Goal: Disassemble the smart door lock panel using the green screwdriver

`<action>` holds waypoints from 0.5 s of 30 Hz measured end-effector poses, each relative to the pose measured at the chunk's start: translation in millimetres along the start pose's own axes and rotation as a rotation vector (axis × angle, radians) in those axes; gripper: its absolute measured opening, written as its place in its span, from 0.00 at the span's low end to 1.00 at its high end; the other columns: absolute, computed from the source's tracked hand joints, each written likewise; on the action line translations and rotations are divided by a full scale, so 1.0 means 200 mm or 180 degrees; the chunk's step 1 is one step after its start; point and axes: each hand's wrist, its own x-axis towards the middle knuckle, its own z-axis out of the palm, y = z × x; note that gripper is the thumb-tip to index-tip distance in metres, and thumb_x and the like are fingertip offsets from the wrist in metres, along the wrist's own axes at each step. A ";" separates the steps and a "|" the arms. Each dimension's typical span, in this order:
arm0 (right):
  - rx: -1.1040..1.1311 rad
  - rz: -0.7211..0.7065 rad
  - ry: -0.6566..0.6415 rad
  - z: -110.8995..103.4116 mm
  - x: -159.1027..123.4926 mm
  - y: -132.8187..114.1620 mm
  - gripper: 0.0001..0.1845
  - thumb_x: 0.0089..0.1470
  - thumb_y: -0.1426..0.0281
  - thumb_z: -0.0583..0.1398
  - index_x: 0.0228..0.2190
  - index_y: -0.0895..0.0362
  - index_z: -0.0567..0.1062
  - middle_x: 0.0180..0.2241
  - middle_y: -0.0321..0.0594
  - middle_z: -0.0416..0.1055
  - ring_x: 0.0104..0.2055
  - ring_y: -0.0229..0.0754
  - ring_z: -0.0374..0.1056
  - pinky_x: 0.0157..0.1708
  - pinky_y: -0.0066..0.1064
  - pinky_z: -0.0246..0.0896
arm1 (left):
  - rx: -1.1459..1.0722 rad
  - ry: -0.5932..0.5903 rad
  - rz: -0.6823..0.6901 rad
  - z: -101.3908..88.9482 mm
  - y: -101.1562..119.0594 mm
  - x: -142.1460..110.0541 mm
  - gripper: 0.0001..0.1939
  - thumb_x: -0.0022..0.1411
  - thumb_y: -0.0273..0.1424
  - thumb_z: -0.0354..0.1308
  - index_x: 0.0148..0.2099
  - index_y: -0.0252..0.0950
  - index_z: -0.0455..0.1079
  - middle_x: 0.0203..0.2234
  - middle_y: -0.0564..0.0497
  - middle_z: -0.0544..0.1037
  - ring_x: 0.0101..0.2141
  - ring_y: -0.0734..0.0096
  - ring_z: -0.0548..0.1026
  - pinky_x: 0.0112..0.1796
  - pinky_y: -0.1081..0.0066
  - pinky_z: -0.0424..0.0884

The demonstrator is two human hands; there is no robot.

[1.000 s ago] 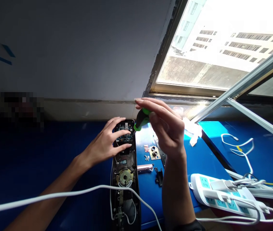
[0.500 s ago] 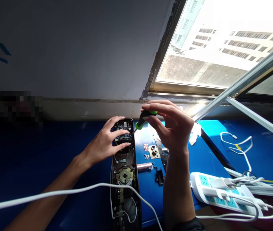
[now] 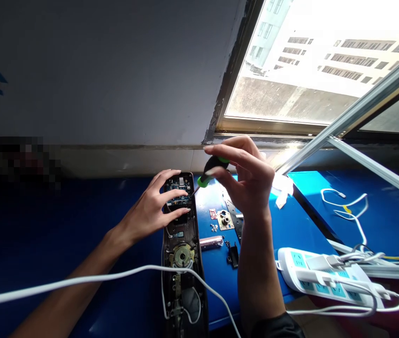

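Slanting screwdriver [image 3: 208, 173], black and green

Left hand [image 3: 155, 204] spread flat, palm down, fingers parted; right hand [image 3: 246, 171] raised, fingers curled in a grip, forearm upright

You've got bare blue table [image 3: 86, 202] above your L forearm [image 3: 90, 263], ctr-left of frame. 1 white cable [image 3: 148, 267] cuts across btm ctr, blocking your view of part of the open device [image 3: 181, 225]. Pink cylinder [image 3: 211, 242] & blk bracket [image 3: 233, 257] crowd the gap to your R forearm [image 3: 259, 267]. Beyond it: 1 open patch, then pwr strip [image 3: 287, 270] lower R, metal strut [image 3: 375, 95] upper R.
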 end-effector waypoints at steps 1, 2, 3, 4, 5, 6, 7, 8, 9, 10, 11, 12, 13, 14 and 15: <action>0.0051 0.0076 -0.0096 0.00 0.00 -0.01 0.15 0.65 0.67 0.63 0.52 0.45 0.82 0.48 0.39 0.76 0.49 0.44 0.76 0.48 0.41 0.79 | 0.0009 -0.0005 0.0009 0.00 0.00 0.00 0.14 0.67 0.38 0.67 0.52 0.40 0.80 0.68 0.42 0.63 0.68 0.46 0.62 0.66 0.45 0.66; 0.0150 0.0154 -0.0239 0.00 0.00 -0.02 0.18 0.68 0.69 0.59 0.55 0.45 0.80 0.52 0.40 0.76 0.54 0.46 0.76 0.52 0.44 0.77 | 0.0013 -0.0008 0.0020 0.00 0.00 0.00 0.14 0.67 0.38 0.67 0.52 0.39 0.80 0.68 0.41 0.63 0.69 0.46 0.62 0.66 0.45 0.66; 0.0269 0.0226 -0.0372 0.00 0.00 -0.03 0.20 0.70 0.71 0.56 0.58 0.45 0.78 0.55 0.40 0.76 0.57 0.47 0.75 0.55 0.46 0.76 | 0.0017 -0.0013 0.0029 0.00 0.00 0.00 0.14 0.67 0.37 0.66 0.52 0.39 0.79 0.68 0.41 0.62 0.69 0.46 0.61 0.67 0.46 0.66; 0.0378 0.0276 -0.0453 0.00 0.00 -0.03 0.21 0.70 0.72 0.56 0.59 0.45 0.76 0.56 0.39 0.76 0.58 0.47 0.74 0.57 0.47 0.75 | 0.0022 -0.0016 0.0039 0.00 0.00 0.00 0.14 0.67 0.37 0.66 0.52 0.39 0.79 0.68 0.41 0.62 0.69 0.46 0.61 0.67 0.46 0.66; 0.0441 0.0292 -0.0459 0.00 0.00 -0.03 0.22 0.69 0.73 0.58 0.59 0.44 0.76 0.56 0.38 0.77 0.57 0.47 0.75 0.55 0.47 0.76 | 0.0026 -0.0020 0.0044 0.01 0.00 0.00 0.14 0.67 0.37 0.66 0.52 0.39 0.79 0.68 0.41 0.62 0.69 0.46 0.61 0.67 0.46 0.66; 0.0434 0.0261 -0.0379 0.00 -0.01 -0.03 0.21 0.67 0.73 0.61 0.57 0.43 0.77 0.53 0.37 0.78 0.53 0.45 0.77 0.52 0.45 0.78 | 0.0030 -0.0023 0.0046 0.01 0.00 0.00 0.14 0.67 0.37 0.67 0.52 0.39 0.79 0.68 0.41 0.62 0.69 0.46 0.60 0.67 0.46 0.66; 0.0347 0.0190 -0.0253 0.00 -0.01 -0.02 0.21 0.63 0.73 0.65 0.55 0.42 0.79 0.49 0.36 0.78 0.49 0.43 0.78 0.47 0.42 0.80 | 0.0033 -0.0027 0.0044 0.01 0.00 0.00 0.14 0.67 0.37 0.67 0.52 0.39 0.79 0.68 0.41 0.62 0.69 0.46 0.60 0.67 0.46 0.66; 0.0206 0.0093 -0.0118 0.01 -0.01 -0.02 0.21 0.60 0.72 0.69 0.52 0.41 0.81 0.45 0.35 0.78 0.45 0.42 0.77 0.43 0.39 0.80 | 0.0034 -0.0029 0.0044 0.01 0.00 0.00 0.14 0.67 0.37 0.67 0.52 0.39 0.79 0.68 0.41 0.61 0.69 0.46 0.60 0.67 0.46 0.66; 0.0060 0.0010 -0.0020 0.01 0.00 -0.01 0.20 0.57 0.71 0.71 0.50 0.41 0.82 0.42 0.35 0.76 0.42 0.41 0.76 0.40 0.37 0.79 | 0.0032 -0.0028 0.0046 0.00 0.00 0.00 0.13 0.67 0.37 0.67 0.52 0.39 0.79 0.68 0.41 0.61 0.69 0.46 0.60 0.67 0.46 0.66; -0.0047 -0.0038 0.0016 0.01 0.00 -0.01 0.19 0.58 0.70 0.70 0.50 0.42 0.82 0.41 0.35 0.75 0.42 0.40 0.75 0.41 0.37 0.79 | 0.0031 -0.0027 0.0050 0.00 0.00 -0.01 0.13 0.67 0.37 0.66 0.52 0.39 0.79 0.68 0.41 0.61 0.69 0.46 0.61 0.67 0.46 0.66; -0.0077 -0.0041 -0.0014 0.02 0.00 -0.01 0.17 0.61 0.69 0.68 0.51 0.42 0.82 0.42 0.36 0.75 0.44 0.41 0.76 0.43 0.38 0.79 | 0.0028 -0.0025 0.0057 0.00 0.00 -0.01 0.13 0.67 0.36 0.66 0.52 0.39 0.79 0.68 0.41 0.61 0.69 0.46 0.60 0.67 0.46 0.66; -0.0022 0.0017 -0.0100 0.02 0.00 -0.01 0.17 0.65 0.69 0.64 0.53 0.43 0.81 0.45 0.38 0.76 0.47 0.42 0.76 0.47 0.40 0.79 | 0.0025 -0.0017 0.0066 0.00 0.00 -0.01 0.13 0.68 0.36 0.66 0.53 0.39 0.79 0.68 0.41 0.61 0.69 0.46 0.60 0.67 0.46 0.66; 0.0096 0.0108 -0.0211 0.02 0.00 -0.02 0.19 0.68 0.70 0.60 0.56 0.43 0.79 0.48 0.38 0.77 0.50 0.44 0.76 0.51 0.43 0.78 | 0.0022 -0.0013 0.0074 0.00 0.00 -0.01 0.13 0.68 0.36 0.66 0.53 0.39 0.79 0.69 0.41 0.61 0.69 0.46 0.60 0.67 0.46 0.66; 0.0231 0.0187 -0.0294 0.02 0.00 -0.03 0.20 0.69 0.72 0.58 0.58 0.43 0.77 0.51 0.39 0.77 0.53 0.44 0.76 0.53 0.45 0.77 | 0.0018 -0.0010 0.0079 0.00 0.00 -0.01 0.13 0.67 0.36 0.66 0.53 0.39 0.79 0.69 0.42 0.61 0.69 0.46 0.60 0.67 0.45 0.66; 0.0326 0.0244 -0.0327 0.02 -0.01 -0.03 0.21 0.69 0.73 0.58 0.58 0.43 0.77 0.52 0.38 0.77 0.53 0.45 0.76 0.54 0.45 0.77 | 0.0016 -0.0003 0.0082 0.00 0.00 -0.01 0.13 0.67 0.36 0.66 0.53 0.40 0.79 0.69 0.42 0.61 0.69 0.46 0.60 0.67 0.45 0.66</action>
